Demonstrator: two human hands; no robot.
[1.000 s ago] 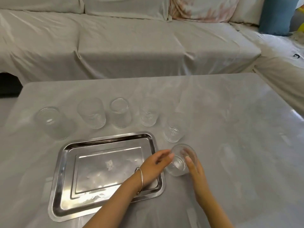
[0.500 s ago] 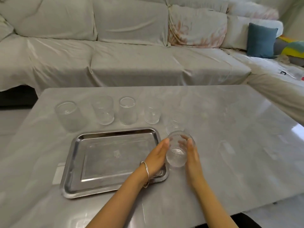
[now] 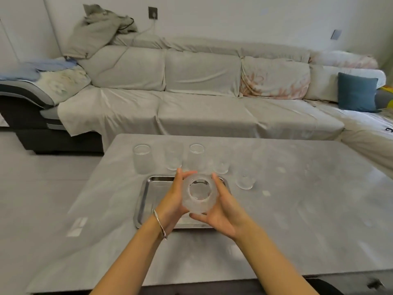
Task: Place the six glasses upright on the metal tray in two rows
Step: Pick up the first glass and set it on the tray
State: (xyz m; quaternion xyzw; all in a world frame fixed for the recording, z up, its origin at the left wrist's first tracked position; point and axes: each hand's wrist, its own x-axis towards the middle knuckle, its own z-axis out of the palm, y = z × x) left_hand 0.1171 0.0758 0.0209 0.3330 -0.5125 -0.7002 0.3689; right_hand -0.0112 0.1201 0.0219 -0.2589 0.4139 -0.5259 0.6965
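Observation:
Both my hands hold one clear ribbed glass (image 3: 200, 194) in the air above the metal tray (image 3: 143, 201), its round end turned toward me. My left hand (image 3: 173, 201) cups its left side and my right hand (image 3: 223, 206) its right side and underside. Several other clear glasses stand on the grey table behind the tray: one at the far left (image 3: 142, 158), one beside it (image 3: 173, 160), a third (image 3: 196, 155), a fourth (image 3: 222, 166), and one to the tray's right (image 3: 245, 180). My hands hide much of the tray.
The grey table (image 3: 297, 209) stretches wide to the right and toward me. A covered sofa (image 3: 202, 107) stands behind it, with a blue cushion (image 3: 357, 92) at the right. Bare floor (image 3: 42, 188) lies to the left of the table.
The glass has left the table beside the tray's right edge and now hangs over the tray, tipped toward me in both hands. My head has lifted, showing more of the room.

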